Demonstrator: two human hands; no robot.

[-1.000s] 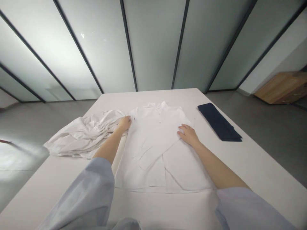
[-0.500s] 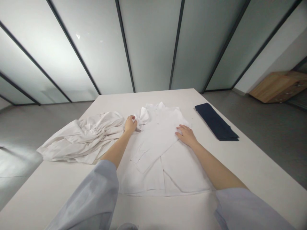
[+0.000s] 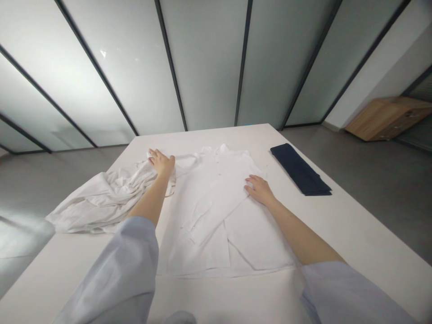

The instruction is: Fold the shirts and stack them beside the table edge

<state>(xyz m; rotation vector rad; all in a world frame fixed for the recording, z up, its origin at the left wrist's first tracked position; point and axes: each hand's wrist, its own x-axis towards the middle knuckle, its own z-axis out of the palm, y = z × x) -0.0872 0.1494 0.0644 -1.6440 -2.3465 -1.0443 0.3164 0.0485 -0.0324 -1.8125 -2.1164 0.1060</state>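
White shirt (image 3: 202, 193) lies flat, mid-desk (image 3: 354, 243), collar toward far edge. Desk strip separates shirt from navy cloth (image 3: 300, 168), folded rectangular, near right edge. Crumpled white fabric (image 3: 101, 198) overlaps left edge. Right hand (image 3: 259, 190) rests on shirt, fingers loose. Left hand (image 3: 162, 163) at outstretched sleeve (image 3: 185, 162), fingers spread; grip cannot be determined.

Left hand (image 3: 162, 164) + right hand (image 3: 261, 190) = 2. White shirt (image 3: 205, 184), center: 1. Crumpled white pile (image 3: 97, 200), left: 1, garments inside uncountable. Folded navy bundle (image 3: 299, 170), right: 1. Table (image 3: 347, 229): 1. Wooden cabinet (image 3: 378, 119), right edge: 1.
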